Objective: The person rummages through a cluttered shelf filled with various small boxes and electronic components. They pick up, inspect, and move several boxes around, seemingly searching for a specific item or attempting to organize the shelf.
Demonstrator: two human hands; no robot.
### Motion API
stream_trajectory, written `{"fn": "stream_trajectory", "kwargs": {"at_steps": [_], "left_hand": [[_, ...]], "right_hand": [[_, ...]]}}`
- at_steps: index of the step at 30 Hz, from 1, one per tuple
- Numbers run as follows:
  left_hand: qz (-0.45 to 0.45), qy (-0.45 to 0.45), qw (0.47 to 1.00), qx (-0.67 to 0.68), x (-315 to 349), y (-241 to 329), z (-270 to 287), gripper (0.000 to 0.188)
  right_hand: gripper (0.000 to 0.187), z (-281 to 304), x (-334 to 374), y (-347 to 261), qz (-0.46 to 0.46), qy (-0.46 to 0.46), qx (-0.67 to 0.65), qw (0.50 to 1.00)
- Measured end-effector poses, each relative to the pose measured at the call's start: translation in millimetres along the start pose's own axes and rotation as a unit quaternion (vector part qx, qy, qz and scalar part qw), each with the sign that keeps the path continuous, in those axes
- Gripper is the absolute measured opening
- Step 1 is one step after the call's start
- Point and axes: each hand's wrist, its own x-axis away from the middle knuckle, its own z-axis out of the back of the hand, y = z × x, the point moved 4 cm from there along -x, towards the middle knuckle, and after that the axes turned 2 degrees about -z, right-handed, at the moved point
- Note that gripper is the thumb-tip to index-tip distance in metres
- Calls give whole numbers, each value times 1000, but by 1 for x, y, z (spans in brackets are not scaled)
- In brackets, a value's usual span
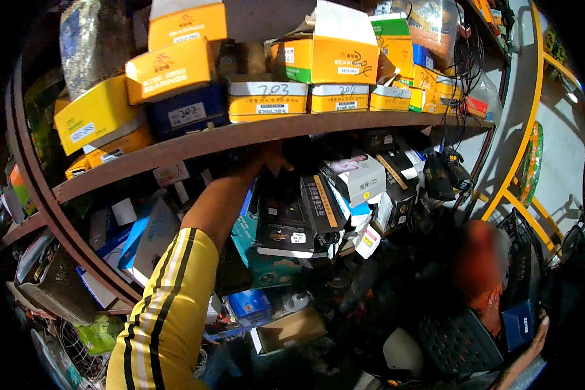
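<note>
Deep shadow under the brown shelf hides much of the left hand, which reaches far into the lower compartment at the tops of upright black boxes; whether its fingers are spread or gripping one cannot be told. The arm wears a yellow sleeve with black stripes. The right hand shows only at the near right edge, partly cut off, fingers curled beside a small blue box; its grasp is unclear. Yellow cartons crowd the shelf above, and a white box leans right of the black ones.
</note>
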Motion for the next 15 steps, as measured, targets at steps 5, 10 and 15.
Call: {"fn": "stream_trajectory", "kwargs": {"at_steps": [5,10,15], "left_hand": [[-5,-2,998,-55,-18,11,-11,111],[9,31,994,-107,-15,9,-13,113],[-49,193,977,-71,3,40,-7,119]], "right_hand": [[64,23,5,2,75,-26,51,996],[65,26,-2,13,97,-41,79,991],[64,28,6,-2,16,-18,3,1000]]}}
